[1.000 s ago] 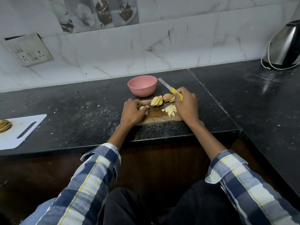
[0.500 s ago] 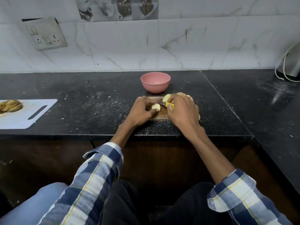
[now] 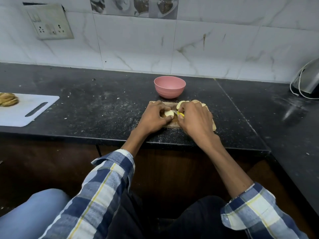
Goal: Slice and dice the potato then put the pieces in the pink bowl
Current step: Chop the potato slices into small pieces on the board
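A small wooden cutting board (image 3: 172,125) lies on the black counter near its front edge. My left hand (image 3: 152,116) pinches a pale potato piece (image 3: 168,113) on the board. My right hand (image 3: 195,118) grips a yellow-handled knife (image 3: 180,114) just right of that piece; the blade is hidden between my hands. More potato slices (image 3: 181,104) show behind my right hand, which covers the diced pieces. The pink bowl (image 3: 169,87) stands just behind the board and looks empty.
A white cutting board (image 3: 29,111) with a sliced potato (image 3: 7,101) on it lies at the far left. A steel kettle (image 3: 307,81) with a white cord stands at the back right. A wall socket plate (image 3: 50,23) is fixed to the tiles.
My right hand brought the knife from the board's far right side down to the potato piece held by my left hand. The camera view has shifted left and downward.
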